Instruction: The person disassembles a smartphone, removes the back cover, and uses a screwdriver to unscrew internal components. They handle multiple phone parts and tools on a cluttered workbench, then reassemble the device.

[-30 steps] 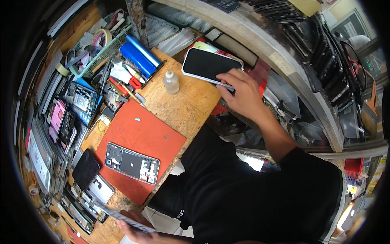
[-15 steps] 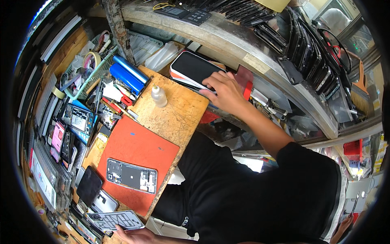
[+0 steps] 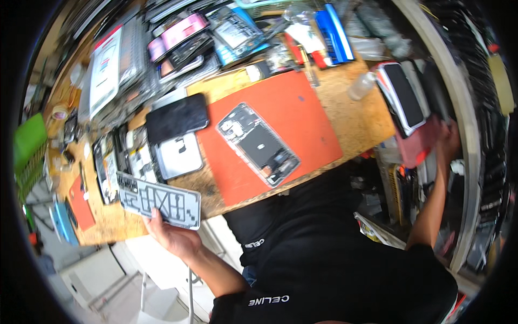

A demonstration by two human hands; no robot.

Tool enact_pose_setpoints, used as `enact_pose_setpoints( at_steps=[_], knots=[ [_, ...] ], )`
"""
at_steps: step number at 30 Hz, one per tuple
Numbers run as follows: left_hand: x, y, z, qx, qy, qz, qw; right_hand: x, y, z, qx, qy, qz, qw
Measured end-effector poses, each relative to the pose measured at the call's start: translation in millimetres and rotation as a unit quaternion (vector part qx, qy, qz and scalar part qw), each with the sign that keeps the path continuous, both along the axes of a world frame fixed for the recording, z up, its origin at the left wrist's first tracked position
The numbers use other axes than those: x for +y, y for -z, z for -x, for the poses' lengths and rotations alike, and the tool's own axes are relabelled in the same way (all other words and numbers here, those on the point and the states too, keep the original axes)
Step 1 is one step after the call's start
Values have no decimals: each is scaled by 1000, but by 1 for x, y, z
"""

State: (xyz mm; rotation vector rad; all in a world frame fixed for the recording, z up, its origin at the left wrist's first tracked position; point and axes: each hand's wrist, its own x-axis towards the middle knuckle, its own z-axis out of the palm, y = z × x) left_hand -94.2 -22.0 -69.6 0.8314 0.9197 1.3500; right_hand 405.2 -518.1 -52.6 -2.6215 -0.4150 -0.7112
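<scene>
At bench's near edge, left hand pinches a flat grey parts tray by its lower rim, thumb on top. Best to keep it level w/ a firm pinch so nothing slides off. Tray sits above and just left of the grip. Right hand reaches a red case under a white-edged phone; can't tell if it's clenched.

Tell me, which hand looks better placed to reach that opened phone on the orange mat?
Probably the left hand: it is close to the opened phone, though its fingers hold a grey tray. The right hand is far off by the stacked phones.
</scene>
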Motion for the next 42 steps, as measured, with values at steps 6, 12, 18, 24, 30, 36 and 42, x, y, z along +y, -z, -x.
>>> enact_pose_setpoints(
  at_steps=[6, 12, 18, 24, 30, 36, 42],
  knots=[
    [6, -24, 3, 14, -70, -20, 997, 31, -3, 108, -206, -24, -12, 978],
    [18, -19, 21, -97, -77, -2, 992, 123, -21, 239, -147, -469, 0, 871],
    [31, -24, 46, -141, -152, -25, 978, 246, -42, 243, -53, -716, -24, 695],
    [11, -33, 69, -107, -185, -34, 976, 414, -23, 278, -155, -741, -67, 650],
    [-3, -30, 73, 43, -93, -37, 994, 401, -23, 296, -26, -758, -21, 651],
    [34, -36, 27, 149, 104, 19, 983, 318, -10, 265, 29, -693, -55, 719],
    [52, -48, -27, 157, 29, -20, 987, 284, -12, 249, 55, -627, -76, 773]
  ],
)
